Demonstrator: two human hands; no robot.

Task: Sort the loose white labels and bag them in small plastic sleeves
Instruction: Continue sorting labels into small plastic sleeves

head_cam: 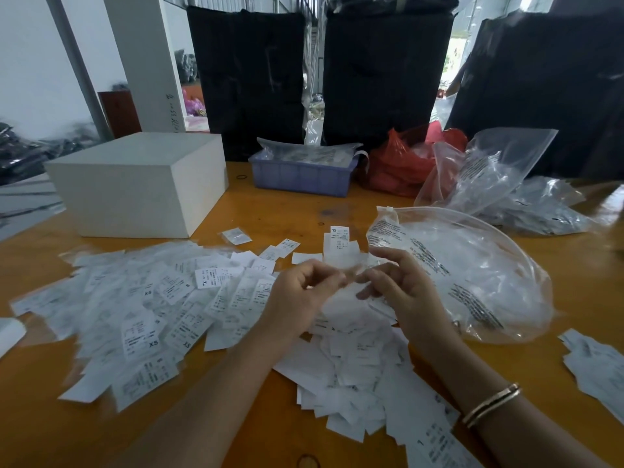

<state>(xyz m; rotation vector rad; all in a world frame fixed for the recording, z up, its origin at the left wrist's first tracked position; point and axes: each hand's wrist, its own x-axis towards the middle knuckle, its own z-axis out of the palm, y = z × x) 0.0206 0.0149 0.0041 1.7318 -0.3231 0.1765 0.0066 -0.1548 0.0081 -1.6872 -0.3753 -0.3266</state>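
Orange wood makes up the big table [256, 211], and it fills most of the head view. Behind it stand tall black bundles [250, 82] wrapped in plastic.

Lots of loose white labels [141, 298] lie in a wide messy pile on the table, from the left side to the middle. Some show letters like XS and XL. More labels lie in a heap under the arms, near the front edge. A small bunch [597, 363] sits apart at the far right.

Both hands are held up over the pile, close together. The left hand [300, 295] has its fingers curled, and its fingertips pinch a small clear sleeve [347, 275]. The right hand [401, 285] pinches the other side of the same sleeve with bent fingers. The sleeve is blurry, so I cannot tell what is inside it. A gold bracelet [489, 405] is on the right wrist.

Just right of the hands lies a big clear zip bag [472, 271] with black print on it. Behind it are more crumpled clear bags [489, 170] and a red bag [398, 167].

At the back sits a blue tray [300, 179] with clear packets in it. To the left of the tray is a white box [135, 184]. One small filled sleeve [236, 236] lies alone on the table between the box and the pile.
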